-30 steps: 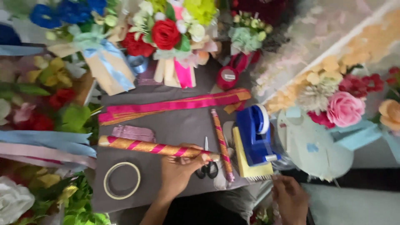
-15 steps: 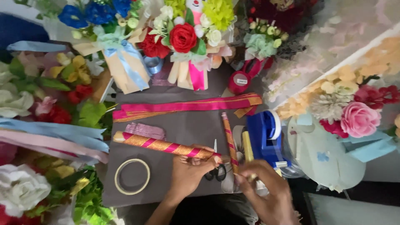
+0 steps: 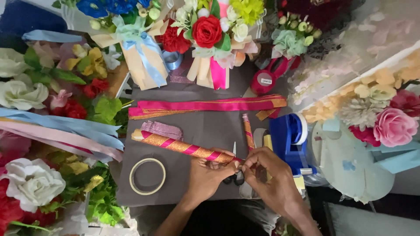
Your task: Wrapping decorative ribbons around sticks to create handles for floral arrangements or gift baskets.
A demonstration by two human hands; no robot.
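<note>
Left hand (image 3: 209, 177): fingers pinched on the near end of the gold-and-pink wrapped stick (image 3: 186, 147), which lay slantwise on the grey table (image 3: 205, 126). Right hand (image 3: 267, 175): fingertips closed on that same stick end, touching the left hand. Scissors (image 3: 236, 174): partly hidden under both hands. Tape ring (image 3: 147, 176): left of the hands. Blue tape dispenser (image 3: 288, 142): just right. Folded pink ribbon (image 3: 210, 106): beyond the stick.

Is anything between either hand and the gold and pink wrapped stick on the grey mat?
Nothing visible. Both the left hand and right hand already meet at the near end of the wrapped stick. Scissors lie just under the hands, not between them and the stick.
</note>
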